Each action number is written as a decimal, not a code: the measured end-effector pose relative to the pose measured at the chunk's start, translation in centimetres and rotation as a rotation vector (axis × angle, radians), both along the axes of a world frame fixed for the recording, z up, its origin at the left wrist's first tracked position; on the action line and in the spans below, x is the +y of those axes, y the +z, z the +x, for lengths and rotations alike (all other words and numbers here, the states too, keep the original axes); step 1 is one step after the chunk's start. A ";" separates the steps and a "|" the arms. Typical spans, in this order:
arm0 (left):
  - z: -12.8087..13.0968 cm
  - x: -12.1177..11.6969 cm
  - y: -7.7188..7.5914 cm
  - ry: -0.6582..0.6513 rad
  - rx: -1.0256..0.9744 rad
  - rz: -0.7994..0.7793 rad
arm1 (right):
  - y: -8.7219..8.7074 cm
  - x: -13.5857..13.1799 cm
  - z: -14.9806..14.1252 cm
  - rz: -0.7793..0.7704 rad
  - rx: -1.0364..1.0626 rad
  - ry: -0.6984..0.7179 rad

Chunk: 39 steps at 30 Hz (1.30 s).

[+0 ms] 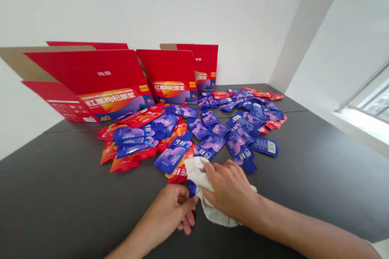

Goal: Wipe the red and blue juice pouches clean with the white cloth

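Note:
Near the front of the dark table, my left hand pinches one end of a blue pouch between thumb and fingers. Most of that pouch is hidden under a white cloth. My right hand is closed on the cloth, which wraps over the pouch and hangs down below the palm. Just beyond both hands lie a red pouch and a blue pouch with purple circles, flat on the table.
A pile of red and blue pouches lies at left, and more blue pouches spread to the right. Several open red cartons stand behind them along the white wall. The dark table extends to both sides; a window is far right.

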<state>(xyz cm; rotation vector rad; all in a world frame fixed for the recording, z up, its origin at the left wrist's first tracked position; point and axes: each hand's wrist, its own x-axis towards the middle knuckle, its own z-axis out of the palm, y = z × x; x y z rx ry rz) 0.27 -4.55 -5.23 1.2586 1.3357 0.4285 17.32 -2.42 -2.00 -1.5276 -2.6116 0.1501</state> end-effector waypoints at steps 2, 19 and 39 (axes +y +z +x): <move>0.0 0.0 0.0 -0.011 0.010 -0.011 | 0.1 0.5 0.5 0.015 -0.041 -0.112; -0.9 0.6 0.8 -0.179 0.446 0.765 | 0.4 2.1 2.5 -0.054 0.006 -0.075; 0.2 0.5 0.2 -0.057 0.327 0.755 | 0.0 -0.7 0.5 -0.080 0.111 0.162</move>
